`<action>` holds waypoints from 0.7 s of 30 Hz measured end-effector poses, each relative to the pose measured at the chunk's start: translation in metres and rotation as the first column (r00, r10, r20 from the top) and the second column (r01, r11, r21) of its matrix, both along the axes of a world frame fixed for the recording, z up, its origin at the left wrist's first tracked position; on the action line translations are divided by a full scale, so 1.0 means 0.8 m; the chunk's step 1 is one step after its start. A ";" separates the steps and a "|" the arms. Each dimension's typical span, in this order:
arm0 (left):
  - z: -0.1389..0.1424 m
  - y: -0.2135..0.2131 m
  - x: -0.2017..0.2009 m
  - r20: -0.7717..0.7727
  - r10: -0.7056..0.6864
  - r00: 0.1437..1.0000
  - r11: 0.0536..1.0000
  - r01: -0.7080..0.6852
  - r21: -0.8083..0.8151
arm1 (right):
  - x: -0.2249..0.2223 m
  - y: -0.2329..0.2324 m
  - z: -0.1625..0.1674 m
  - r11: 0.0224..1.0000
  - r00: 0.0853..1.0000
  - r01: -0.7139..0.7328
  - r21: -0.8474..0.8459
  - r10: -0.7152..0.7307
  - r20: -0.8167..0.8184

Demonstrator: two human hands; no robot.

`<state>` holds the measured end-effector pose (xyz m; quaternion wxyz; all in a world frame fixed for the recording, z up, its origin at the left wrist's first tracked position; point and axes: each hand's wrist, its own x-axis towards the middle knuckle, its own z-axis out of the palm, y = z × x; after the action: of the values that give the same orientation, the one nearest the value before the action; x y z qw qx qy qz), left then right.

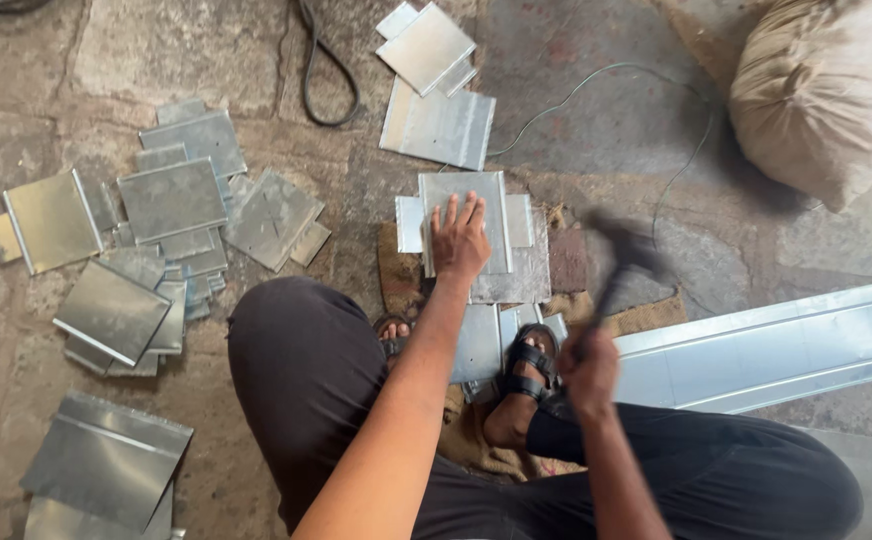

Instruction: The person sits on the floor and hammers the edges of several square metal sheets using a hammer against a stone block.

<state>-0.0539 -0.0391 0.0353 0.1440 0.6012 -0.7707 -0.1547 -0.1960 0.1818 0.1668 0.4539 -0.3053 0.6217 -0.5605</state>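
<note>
My left hand [459, 238] lies flat, fingers spread, on a folded square of grey sheet metal [486, 195] that rests on more sheets on the stone floor. My right hand [588, 370] grips the handle of a hammer [624, 258], whose blurred dark head hangs just right of that sheet. I am squatting in dark trousers, with my sandalled foot [521, 385] on a sack cloth and on further metal pieces below the sheet.
Several cut metal squares [171, 200] lie scattered on the left, with more [106, 460] at the lower left and a few [436, 125] at the top. A long folded metal channel [786, 345] lies right. A stuffed sack [831, 90], a wire and a black cable [326, 80] lie beyond.
</note>
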 end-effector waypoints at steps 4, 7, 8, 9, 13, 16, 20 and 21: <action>-0.004 -0.001 -0.001 0.043 -0.023 0.999 1.000 0.023 -0.013 | -0.026 0.005 0.004 0.811 0.997 -0.034 -0.584 -0.016 -0.080; -0.006 0.001 -0.003 0.066 -0.027 0.997 0.999 0.029 -0.029 | -0.023 0.002 -0.050 0.745 0.990 -0.038 -0.667 -0.063 -0.127; -0.007 0.002 -0.003 0.071 -0.031 0.997 0.999 0.033 -0.032 | -0.011 0.002 -0.075 0.851 0.985 -0.003 -0.525 -0.089 -0.150; -0.007 0.003 -0.004 0.061 -0.025 0.998 0.999 0.027 -0.042 | -0.004 0.008 -0.095 0.931 0.978 0.037 -0.363 -0.108 -0.178; -0.006 0.003 -0.004 0.037 -0.021 0.999 0.996 0.024 -0.083 | 0.019 0.012 -0.132 0.966 0.938 -0.016 0.260 0.104 -0.331; -0.004 0.001 -0.003 0.024 -0.006 1.000 0.993 0.009 -0.114 | 0.013 0.000 -0.097 0.906 0.996 -0.003 0.423 0.040 -0.079; -0.003 -0.001 -0.003 0.046 -0.029 0.999 0.998 0.031 -0.048 | -0.019 0.000 -0.009 0.985 0.991 0.069 0.161 -0.049 -0.124; -0.004 -0.001 -0.003 0.056 -0.024 0.998 0.999 0.026 -0.046 | -0.031 0.004 0.009 0.993 0.993 0.116 0.026 -0.116 0.014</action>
<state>-0.0562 -0.0395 0.0325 0.1349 0.5919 -0.7852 -0.1217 -0.2209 0.1848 0.1739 0.4293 -0.2585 0.6417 -0.5805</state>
